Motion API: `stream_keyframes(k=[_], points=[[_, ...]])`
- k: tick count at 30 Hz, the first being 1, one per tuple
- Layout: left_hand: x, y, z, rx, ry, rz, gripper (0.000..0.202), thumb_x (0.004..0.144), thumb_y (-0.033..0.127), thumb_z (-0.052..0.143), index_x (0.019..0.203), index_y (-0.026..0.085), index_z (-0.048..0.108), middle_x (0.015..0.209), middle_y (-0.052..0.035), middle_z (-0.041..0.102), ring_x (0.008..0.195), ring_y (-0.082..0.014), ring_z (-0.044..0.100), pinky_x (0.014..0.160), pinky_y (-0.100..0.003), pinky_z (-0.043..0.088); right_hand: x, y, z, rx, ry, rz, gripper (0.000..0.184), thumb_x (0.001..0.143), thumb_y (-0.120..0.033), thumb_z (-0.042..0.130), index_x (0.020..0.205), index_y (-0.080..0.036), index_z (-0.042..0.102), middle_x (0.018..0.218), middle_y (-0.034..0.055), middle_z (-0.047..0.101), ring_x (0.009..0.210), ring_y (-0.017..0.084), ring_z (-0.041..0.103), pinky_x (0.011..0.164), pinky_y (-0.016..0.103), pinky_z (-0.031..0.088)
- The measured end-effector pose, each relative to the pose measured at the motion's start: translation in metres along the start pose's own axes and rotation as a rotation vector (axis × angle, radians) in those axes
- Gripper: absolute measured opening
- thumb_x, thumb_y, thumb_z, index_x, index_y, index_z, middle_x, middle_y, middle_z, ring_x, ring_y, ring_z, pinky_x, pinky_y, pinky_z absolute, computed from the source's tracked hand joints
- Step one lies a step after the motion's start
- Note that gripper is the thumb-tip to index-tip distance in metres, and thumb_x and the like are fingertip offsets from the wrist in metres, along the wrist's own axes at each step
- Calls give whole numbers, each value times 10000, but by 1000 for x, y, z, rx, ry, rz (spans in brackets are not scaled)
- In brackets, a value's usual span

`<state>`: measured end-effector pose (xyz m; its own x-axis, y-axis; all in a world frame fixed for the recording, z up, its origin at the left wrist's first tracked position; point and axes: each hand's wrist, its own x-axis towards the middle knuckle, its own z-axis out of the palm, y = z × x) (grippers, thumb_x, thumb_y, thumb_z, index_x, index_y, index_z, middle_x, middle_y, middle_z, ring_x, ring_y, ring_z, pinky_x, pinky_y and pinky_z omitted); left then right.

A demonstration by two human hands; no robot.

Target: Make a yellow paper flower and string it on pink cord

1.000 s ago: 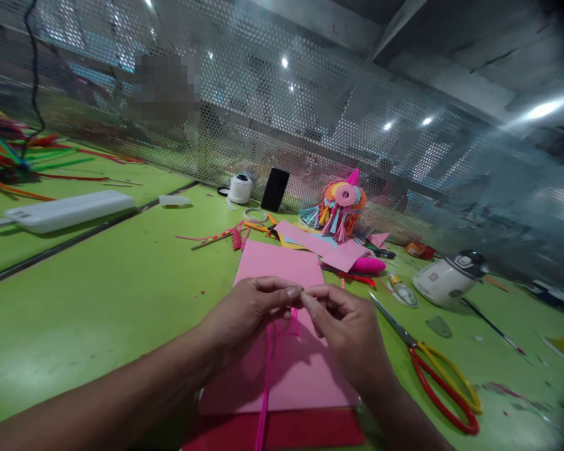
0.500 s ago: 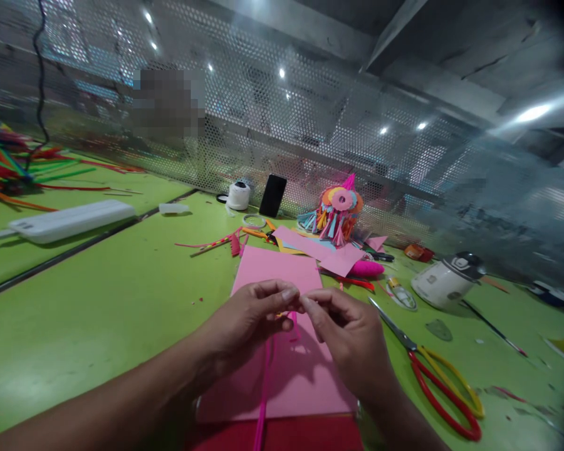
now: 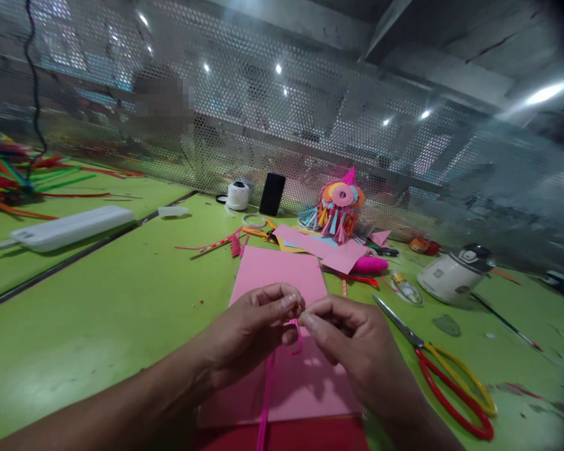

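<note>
My left hand is closed over a pink sheet, thumb and forefinger pinched together. A long magenta strip runs down from under this hand past the sheet's near edge; a curled magenta end shows between the hands. My right hand is also pinched, its fingertips almost against the left ones. A tiny glint shows at the left fingertips, too small to name. What the right fingers grip is hidden.
Scissors with red and yellow handles lie open at right. Behind the sheet are pink paper pieces, a tasselled paper ornament, a dark phone and a thread spool. A white power strip lies at left.
My right hand has shifted slightly right and down, and the fingertips have parted a little. The camera view has moved slightly.
</note>
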<state>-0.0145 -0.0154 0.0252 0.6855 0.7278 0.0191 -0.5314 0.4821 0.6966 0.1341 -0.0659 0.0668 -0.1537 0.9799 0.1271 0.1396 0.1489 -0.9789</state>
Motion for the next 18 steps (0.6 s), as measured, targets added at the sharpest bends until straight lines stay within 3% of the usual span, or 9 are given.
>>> stream_keyframes(k=[10,18], points=[[-2,-1,1,-10,37,21,85,841,140,554,777,110,601,676,-9,541,560,-60,463,569,-211,344,2,-4,4,11,33,6,142,806,-203,599,720,-137,690,508,-41,497,437,47,344,442,150,352],[-1,-1,2,-33,55,19,67,827,141,583,786,109,625,685,-12,543,604,-67,470,579,-206,352,2,-2,6,-16,50,-4,148,817,-211,585,745,-138,691,586,-3,600,463,61,406,465,166,382]])
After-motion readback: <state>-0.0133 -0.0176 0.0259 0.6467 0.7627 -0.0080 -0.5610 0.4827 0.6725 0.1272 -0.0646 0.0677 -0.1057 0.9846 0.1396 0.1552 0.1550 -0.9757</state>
